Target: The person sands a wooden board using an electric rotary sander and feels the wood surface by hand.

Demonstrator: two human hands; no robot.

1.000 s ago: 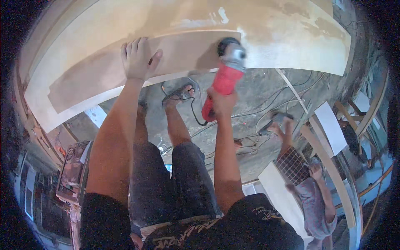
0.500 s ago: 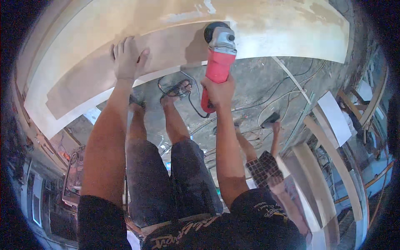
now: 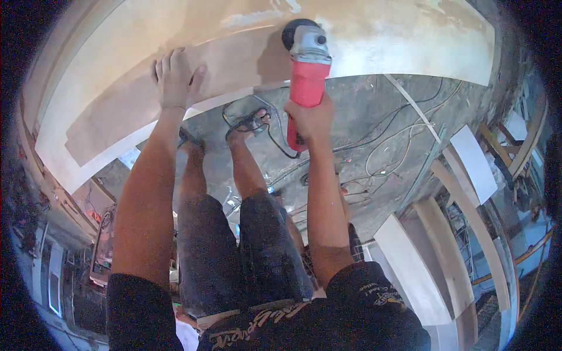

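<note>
A red and silver angle grinder (image 3: 309, 76) is gripped at its rear by my right hand (image 3: 313, 120), fingers wrapped round the body. The grinder's black disc (image 3: 291, 36) lies over a long curved wooden panel (image 3: 374, 47), by the far end of a darker brown strip (image 3: 234, 64). Whether the disc touches the surface, I cannot tell. Resting flat on the brown strip is my left hand (image 3: 174, 79), its fingers stretched and thumb apart.
Black power cords (image 3: 404, 111) trail over the grey floor (image 3: 351, 140). My feet (image 3: 249, 126) stand below the panel, a cord looping around one. Several curved boards (image 3: 448, 240) and a white sheet (image 3: 473, 165) lean on the right. A co-worker is mostly hidden behind my right arm.
The grinder and my right hand have shifted slightly away from me. The co-worker at the right, in checked clothing, has moved left behind my arm. My left hand stays nearly in place.
</note>
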